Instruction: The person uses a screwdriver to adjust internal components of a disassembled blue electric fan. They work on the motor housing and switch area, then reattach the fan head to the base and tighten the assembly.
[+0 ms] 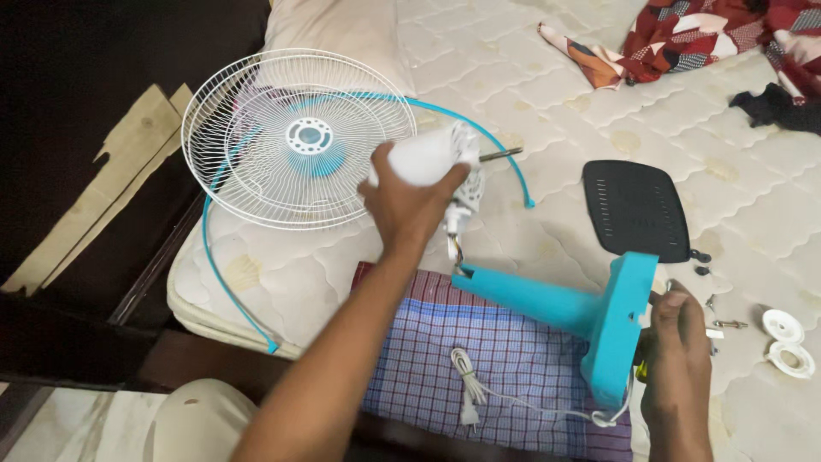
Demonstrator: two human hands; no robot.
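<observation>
My left hand (409, 205) grips the white motor housing (423, 156) of a fan, whose metal shaft (501, 155) points right. My right hand (676, 359) holds the square blue base (617, 329) of the fan's stand, and its blue neck (526, 295) slants up left toward the motor. A white power cord with plug (469, 385) lies coiled on my checked cloth (479, 359). The white wire fan guards (291, 137) lie on the mattress to the left, with a thin blue rim band (466, 120) looping around them.
A black plastic base cover (634, 208) lies on the quilted mattress (547, 68), with loose screws (714, 304) and white round nuts (785, 340) near it. Patterned cloth (684, 38) is bunched at the far right. Dark wooden furniture (85, 171) stands left of the bed.
</observation>
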